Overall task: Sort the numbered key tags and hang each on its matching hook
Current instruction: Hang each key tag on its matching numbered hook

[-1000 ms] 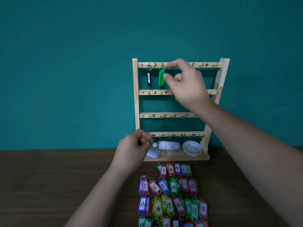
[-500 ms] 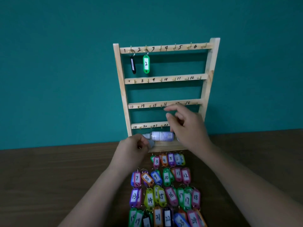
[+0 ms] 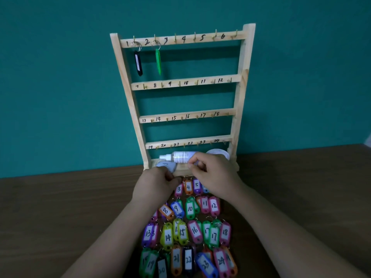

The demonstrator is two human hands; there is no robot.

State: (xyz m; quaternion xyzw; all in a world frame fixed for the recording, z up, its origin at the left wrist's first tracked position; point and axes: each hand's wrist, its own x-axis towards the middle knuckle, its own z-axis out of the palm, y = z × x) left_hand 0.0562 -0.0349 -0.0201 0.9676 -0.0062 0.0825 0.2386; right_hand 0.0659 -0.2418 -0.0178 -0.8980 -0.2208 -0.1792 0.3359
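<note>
- At 12 o'clock on the table (image 3: pixel 60 207), against the teal wall, we find the wooden rack (image 3: pixel 128 91) standing upright, its four rails numbered 1 to 24.
- At 11 o'clock on the rack, the black tag (image 3: pixel 138 64) hangs from hook 1 and the green tag (image 3: pixel 158 61) from hook 2, edge-on to us.
- At 6 o'clock from the rack, the loose key tags (image 3: pixel 168 236) lie on the table in four rows.
- We see the left hand (image 3: pixel 158 183) at 9 o'clock of tag 3 (image 3: pixel 178 190), fingers curled, fingertips at the tag's upper end; we cannot tell whether it grasps anything.
- We see the right hand (image 3: pixel 214 177) at 3 o'clock of tag 5 (image 3: pixel 196 185), thumb and forefinger pressed together; we cannot tell whether they pinch a ring.
- At 12 o'clock from the hands, a spray bottle (image 3: pixel 180 156) lies on its side on the rack's base shelf, with a white dish (image 3: pixel 217 152) at its 3 o'clock.
</note>
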